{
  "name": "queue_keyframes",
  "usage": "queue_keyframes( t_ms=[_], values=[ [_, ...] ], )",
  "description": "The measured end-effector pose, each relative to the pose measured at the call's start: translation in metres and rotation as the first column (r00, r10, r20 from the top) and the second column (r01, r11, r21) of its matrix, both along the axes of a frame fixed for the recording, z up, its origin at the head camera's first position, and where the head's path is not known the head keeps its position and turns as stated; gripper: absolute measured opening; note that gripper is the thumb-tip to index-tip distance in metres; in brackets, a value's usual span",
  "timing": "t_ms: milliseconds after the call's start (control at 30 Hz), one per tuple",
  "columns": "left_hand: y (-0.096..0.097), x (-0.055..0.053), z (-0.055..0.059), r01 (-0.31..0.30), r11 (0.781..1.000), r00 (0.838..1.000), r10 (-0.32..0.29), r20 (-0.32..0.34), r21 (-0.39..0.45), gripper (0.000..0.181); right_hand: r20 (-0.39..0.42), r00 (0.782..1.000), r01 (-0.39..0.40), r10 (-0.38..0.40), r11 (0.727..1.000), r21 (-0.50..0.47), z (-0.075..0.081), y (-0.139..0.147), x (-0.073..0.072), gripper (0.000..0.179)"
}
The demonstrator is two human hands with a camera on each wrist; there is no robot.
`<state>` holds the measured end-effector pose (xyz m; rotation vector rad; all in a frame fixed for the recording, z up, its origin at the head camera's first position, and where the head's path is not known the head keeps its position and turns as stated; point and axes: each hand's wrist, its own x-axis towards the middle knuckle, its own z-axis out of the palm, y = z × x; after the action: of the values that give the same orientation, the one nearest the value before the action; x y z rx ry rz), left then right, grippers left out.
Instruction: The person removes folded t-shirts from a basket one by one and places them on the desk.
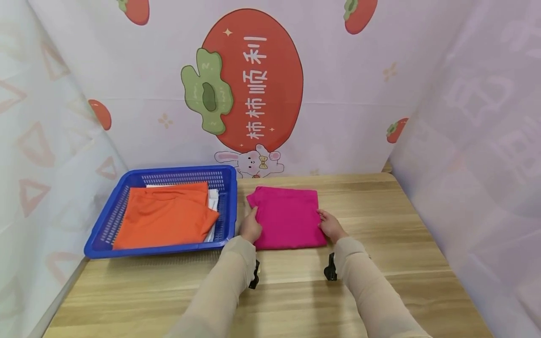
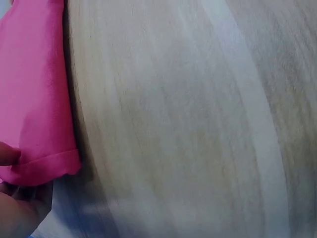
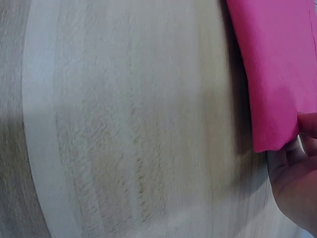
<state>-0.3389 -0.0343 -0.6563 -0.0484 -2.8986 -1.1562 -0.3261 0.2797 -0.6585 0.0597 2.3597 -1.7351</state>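
A folded magenta cloth garment lies on the wooden table in the head view, roughly square. My left hand pinches its left edge, and my right hand pinches the right edge. In the left wrist view the left thumb lies on top of the pink fabric, with the other fingers tucked beneath. The right wrist view has the right hand gripping the fabric's side the same way, thumb above and fingers under.
Left of the garment stands a blue plastic basket with a folded orange garment and white cloth in it. The wooden table meets a printed curtain at the back, with more hanging at both sides.
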Motion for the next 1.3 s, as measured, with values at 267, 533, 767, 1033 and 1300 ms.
queue_keyframes(
  t_ms=[267, 533, 767, 1033, 1300],
  values=[
    [0.004, 0.047, 0.089, 0.021, 0.997, 0.996, -0.015, 0.084, -0.072, 0.063, -0.005, 1.0, -0.011, 0.011, 1.0, 0.025, 0.014, -0.004, 0.011, 0.063],
    [0.005, 0.086, 0.137, 0.038, 0.999, 0.99, -0.033, 0.139, -0.032, 0.057, 0.149, 0.988, 0.033, -0.04, 0.998, 0.046, 0.137, -0.056, 0.08, 0.054],
    [0.001, 0.051, 0.085, 0.103, 0.994, 0.978, -0.107, 0.178, 0.034, 0.077, -0.023, 0.999, 0.037, -0.038, 0.999, -0.031, -0.028, 0.009, 0.002, 0.054],
    [0.011, 0.088, 0.163, 0.029, 0.991, 0.969, -0.06, 0.238, 0.13, 0.063, -0.088, 0.996, 0.028, -0.027, 1.0, 0.006, -0.002, 0.005, 0.014, 0.038],
    [0.006, 0.095, 0.184, 0.055, 0.966, 0.958, -0.123, 0.261, 0.252, 0.068, 0.073, 0.993, 0.08, -0.092, 0.986, 0.145, 0.167, -0.059, 0.091, 0.041]
  ],
)
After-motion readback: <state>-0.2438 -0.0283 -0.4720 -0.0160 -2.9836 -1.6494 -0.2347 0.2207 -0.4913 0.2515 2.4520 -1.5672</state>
